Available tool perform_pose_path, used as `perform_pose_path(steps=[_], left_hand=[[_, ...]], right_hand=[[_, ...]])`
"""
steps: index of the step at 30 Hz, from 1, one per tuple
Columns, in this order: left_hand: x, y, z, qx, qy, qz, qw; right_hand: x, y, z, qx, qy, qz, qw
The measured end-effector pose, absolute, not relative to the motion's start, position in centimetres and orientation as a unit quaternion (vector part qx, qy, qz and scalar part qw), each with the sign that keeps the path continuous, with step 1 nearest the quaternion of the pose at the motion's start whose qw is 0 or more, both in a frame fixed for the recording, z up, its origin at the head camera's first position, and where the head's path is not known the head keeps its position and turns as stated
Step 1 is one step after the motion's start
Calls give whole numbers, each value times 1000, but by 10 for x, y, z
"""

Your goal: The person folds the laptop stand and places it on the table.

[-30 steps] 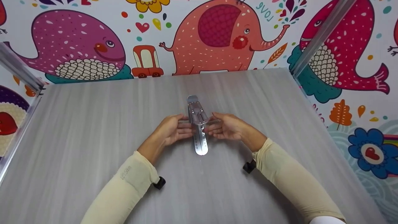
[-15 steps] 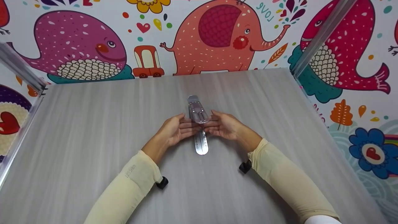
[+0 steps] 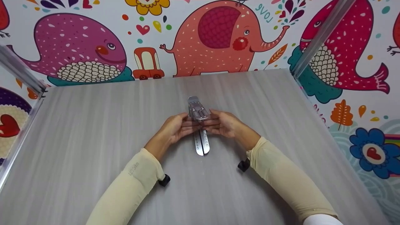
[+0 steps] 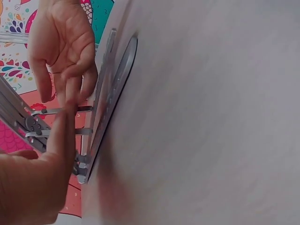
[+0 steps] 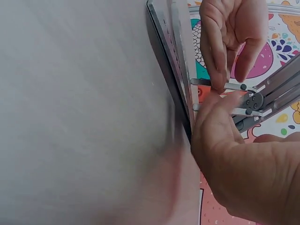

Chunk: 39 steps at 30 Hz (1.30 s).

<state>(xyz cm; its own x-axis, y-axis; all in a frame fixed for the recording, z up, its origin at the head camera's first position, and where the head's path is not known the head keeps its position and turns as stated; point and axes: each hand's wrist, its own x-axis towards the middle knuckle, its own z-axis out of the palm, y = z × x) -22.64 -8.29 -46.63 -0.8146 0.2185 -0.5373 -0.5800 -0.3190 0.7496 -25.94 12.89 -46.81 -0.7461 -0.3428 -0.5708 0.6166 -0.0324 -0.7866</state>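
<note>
Holding: both hands meet over a folding metal stand [image 3: 199, 125] at mid-surface [image 3: 93, 125].
Left hand [image 3: 175, 128]: fingers pinch a thin side arm, steadying it.
Right hand [image 3: 223, 125]: fingers pinch the opposite arm, so the hinged top lifts evenly.

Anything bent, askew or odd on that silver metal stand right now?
Nothing stands out. The silver folding metal stand lies straight on the grey table, and the left hand and right hand touch its hinged middle.
</note>
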Motion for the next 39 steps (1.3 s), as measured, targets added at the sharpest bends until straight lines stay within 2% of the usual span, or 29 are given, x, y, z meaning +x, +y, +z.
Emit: perform_pose_path(steps=[19, 28, 34, 39], left_hand=[[-242, -82, -464, -181, 551, 782, 229], [-251, -73, -471, -169, 543, 805, 167], [-248, -72, -475, -168, 571, 785, 175], [-246, -72, -478, -167, 659, 709, 188]], right_hand=[[-272, 125, -457, 118, 632, -680, 353], [-279, 114, -465, 117, 627, -707, 305], [-277, 112, -470, 117, 647, -698, 284], [-272, 110, -475, 76, 710, -645, 271]])
